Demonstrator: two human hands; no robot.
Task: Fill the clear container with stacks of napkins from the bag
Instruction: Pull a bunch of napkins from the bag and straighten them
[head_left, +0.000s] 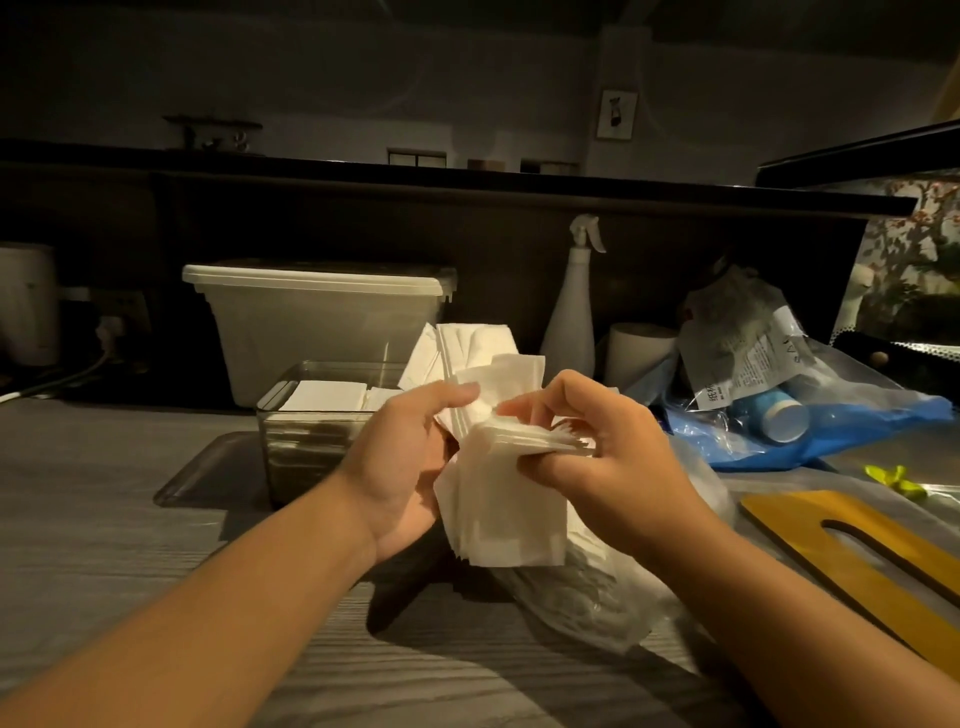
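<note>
Left grip (410, 457) and right grip (587, 447) both clutch a fanned white paper napkin stack (498, 514) between them. The clear rectangular plastic container (298, 452) sits just beyond left grip; splayed loose sheets may slip out or snag its rim.

The left hand (410, 457) and right hand (597, 447) are making two hands; one container (291, 431), one tub (322, 322) and one spray bottle (571, 317) are standing.

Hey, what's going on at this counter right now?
A person holds a stack of white napkins between both hands: the left hand grips one side, the right hand pinches a bunch of its top edges. The clear container behind them already has some napkins inside. The clear plastic bag lies on the counter under the hands.
</note>
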